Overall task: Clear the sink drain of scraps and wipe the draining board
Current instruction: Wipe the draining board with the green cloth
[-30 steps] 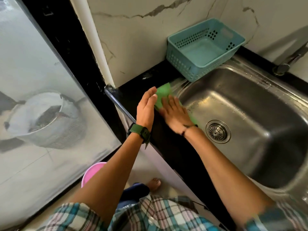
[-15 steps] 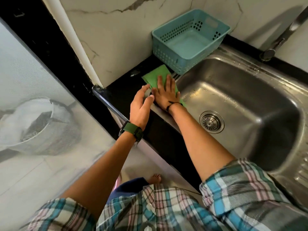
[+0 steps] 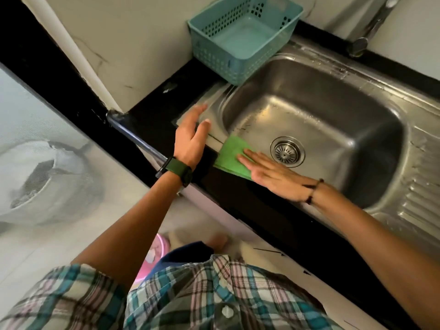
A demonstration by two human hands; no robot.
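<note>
A green cloth [image 3: 232,154] lies flat on the front left rim of the steel sink [image 3: 333,96]. My right hand [image 3: 271,173] presses on it with flat, spread fingers. My left hand [image 3: 191,136] stands on its edge just left of the cloth, fingers together, cupped against the rim and holding nothing. The round drain strainer [image 3: 287,151] sits in the basin floor, right of the cloth; I see no scraps on it. The ribbed draining board [image 3: 419,186] runs along the right side.
A teal plastic basket [image 3: 242,36] stands empty at the sink's back left corner against the marble wall. The tap [image 3: 364,41] rises at the back right. The black counter edge [image 3: 250,206] runs in front. A pink bucket [image 3: 154,256] is on the floor by my feet.
My right hand has slid the green cloth from the back left corner near the basket toward me along the sink's left rim to its front edge. My left hand followed slightly.
</note>
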